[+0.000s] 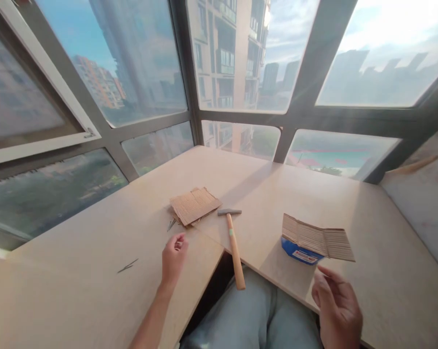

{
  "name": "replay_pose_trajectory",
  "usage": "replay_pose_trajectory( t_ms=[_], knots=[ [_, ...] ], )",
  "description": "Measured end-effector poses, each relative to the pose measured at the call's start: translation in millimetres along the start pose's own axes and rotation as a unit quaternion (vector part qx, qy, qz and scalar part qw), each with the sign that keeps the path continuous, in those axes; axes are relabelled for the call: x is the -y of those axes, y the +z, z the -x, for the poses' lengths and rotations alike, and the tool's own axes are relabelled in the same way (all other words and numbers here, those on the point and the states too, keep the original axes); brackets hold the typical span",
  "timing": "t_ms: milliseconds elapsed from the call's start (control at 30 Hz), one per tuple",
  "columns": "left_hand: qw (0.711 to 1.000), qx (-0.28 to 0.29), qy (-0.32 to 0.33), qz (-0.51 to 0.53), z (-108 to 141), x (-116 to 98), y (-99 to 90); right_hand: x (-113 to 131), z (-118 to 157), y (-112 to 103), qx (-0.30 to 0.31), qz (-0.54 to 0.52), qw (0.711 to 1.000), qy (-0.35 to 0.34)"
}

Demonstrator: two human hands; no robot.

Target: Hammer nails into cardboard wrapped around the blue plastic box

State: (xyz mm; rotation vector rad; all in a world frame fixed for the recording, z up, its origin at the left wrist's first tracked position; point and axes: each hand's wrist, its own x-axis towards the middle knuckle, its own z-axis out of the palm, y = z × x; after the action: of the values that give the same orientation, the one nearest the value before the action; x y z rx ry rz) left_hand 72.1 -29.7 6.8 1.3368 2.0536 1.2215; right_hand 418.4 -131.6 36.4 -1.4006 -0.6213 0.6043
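Observation:
My left hand [174,256] is over the table with its fingers curled closed; whether anything is inside them is hidden. Just beyond it lie a few thin nails [171,225] beside a stack of brown corrugated cardboard [195,205]. Two or so more thin nails [128,266] rest farther left. A hammer [233,240] with a wooden handle lies between my hands, its handle end jutting over the table edge. My right hand [338,308] is closed, thumb and forefinger close together near a small blue box [302,254]. Creased corrugated cardboard [319,236] covers that box's top.
The pale tabletop [77,291] has a corner cut-out where my legs [248,310] are, in light-coloured trousers. Windows with grey frames [241,117] border the far and left sides. A wall [418,198] stands at the right.

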Motion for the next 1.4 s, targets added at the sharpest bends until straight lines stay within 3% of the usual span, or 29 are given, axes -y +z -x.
replay_pose_trajectory(
  t_ms=[100,267,333,500,633,767,967,1233,1400],
  knots=[
    [0.987,-0.031,0.002,-0.159,-22.5,25.0,-26.7,-9.8,20.8,37.9,0.146,0.022,0.989,0.032],
    [0.934,0.004,0.040,-0.354,-49.4,40.8,-59.5,-22.9,46.6,75.7,0.268,0.019,0.962,0.058],
    [0.922,0.006,0.045,-0.384,-49.9,46.3,-78.9,-28.9,54.2,78.4,0.294,0.022,0.953,0.064],
    [0.943,-0.002,0.046,-0.328,-28.7,74.7,-136.0,-47.7,63.4,68.2,0.310,0.048,0.946,0.082],
    [0.942,0.036,0.055,-0.329,-11.0,103.5,-161.7,-58.3,68.6,60.5,0.310,0.062,0.943,0.103],
    [0.950,0.037,0.065,-0.304,-7.1,116.5,-161.1,-58.0,73.6,60.9,0.316,0.072,0.937,0.126],
    [0.941,0.019,0.029,-0.337,-18.7,112.8,-148.7,-61.0,79.5,59.5,0.325,0.052,0.930,0.166],
    [0.883,0.110,0.043,-0.454,-24.7,100.3,-147.7,-78.8,90.8,44.4,0.310,0.034,0.932,0.183],
    [0.846,0.148,0.051,-0.511,-22.8,85.7,-145.4,-76.7,90.9,43.0,0.310,0.024,0.930,0.194]
  ],
)
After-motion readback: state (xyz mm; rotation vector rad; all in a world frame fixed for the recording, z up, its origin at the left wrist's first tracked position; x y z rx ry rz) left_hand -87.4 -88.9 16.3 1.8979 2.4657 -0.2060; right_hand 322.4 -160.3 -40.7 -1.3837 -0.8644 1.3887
